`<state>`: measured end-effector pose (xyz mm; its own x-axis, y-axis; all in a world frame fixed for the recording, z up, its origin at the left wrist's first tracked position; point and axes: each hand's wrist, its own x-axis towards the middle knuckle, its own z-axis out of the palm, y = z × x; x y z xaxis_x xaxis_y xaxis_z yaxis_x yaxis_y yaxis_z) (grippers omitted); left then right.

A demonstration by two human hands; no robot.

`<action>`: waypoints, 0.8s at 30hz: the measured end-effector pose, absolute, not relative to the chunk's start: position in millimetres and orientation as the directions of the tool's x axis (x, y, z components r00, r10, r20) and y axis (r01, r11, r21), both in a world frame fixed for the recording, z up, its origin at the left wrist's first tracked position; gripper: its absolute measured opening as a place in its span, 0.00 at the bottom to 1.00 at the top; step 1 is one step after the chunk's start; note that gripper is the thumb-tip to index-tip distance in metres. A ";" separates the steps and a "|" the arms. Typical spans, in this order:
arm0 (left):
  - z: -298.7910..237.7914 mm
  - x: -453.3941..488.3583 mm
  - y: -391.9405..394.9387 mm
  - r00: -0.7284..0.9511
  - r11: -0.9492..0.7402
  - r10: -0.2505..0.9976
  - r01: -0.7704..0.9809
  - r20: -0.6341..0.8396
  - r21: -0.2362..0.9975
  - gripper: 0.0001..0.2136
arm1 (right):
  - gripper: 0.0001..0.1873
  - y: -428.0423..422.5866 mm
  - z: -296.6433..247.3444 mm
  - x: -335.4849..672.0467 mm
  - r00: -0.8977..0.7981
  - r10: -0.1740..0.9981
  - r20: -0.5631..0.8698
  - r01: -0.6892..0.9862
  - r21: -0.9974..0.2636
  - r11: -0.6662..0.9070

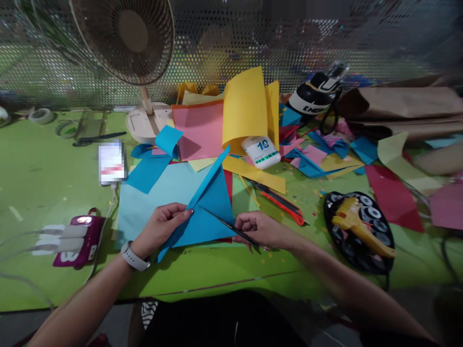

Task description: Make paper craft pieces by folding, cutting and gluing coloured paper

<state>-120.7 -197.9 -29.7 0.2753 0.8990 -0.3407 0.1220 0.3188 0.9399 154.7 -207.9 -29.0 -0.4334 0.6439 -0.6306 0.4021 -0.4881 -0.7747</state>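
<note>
The blue paper sheet (211,231) is laid over a light-blue sheet (159,180), its 1 raised edge strip (211,176) pinched by the left hand (161,226); scissors (227,223) are gripped in the right hand (258,226). The strip appears folded but not yet cut free, while offcuts (314,155) are already heaped beyond.

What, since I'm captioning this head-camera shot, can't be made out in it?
In the head view:
Dark pointed tool: the right hand hides part of its grip.
Blue paper: the left hand covers part of its folded edge.
Phone: pixelation hides its screen.
Fan: its top is cut off by the upper edge.
White packet: its small print is too small.
</note>
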 end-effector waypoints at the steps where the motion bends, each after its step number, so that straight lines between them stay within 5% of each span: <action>1: -29.7 -120.6 -197.8 0.274 0.318 0.900 0.122 -0.339 0.940 0.16 | 0.27 -208.0 -28.4 154.3 -0.436 0.644 -0.629 0.398 -0.776 -0.489; 24: -32.3 -122.5 -196.9 0.300 0.332 0.891 0.078 -0.340 0.940 0.15 | 0.26 -209.4 -32.5 155.4 -0.456 0.648 -0.610 0.411 -0.790 -0.454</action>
<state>-122.5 -196.9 -32.3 0.3000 0.8914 -0.3397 0.0776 0.3322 0.9400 155.4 -209.4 -32.5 -0.4562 0.6481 -0.6098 0.4114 -0.4541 -0.7903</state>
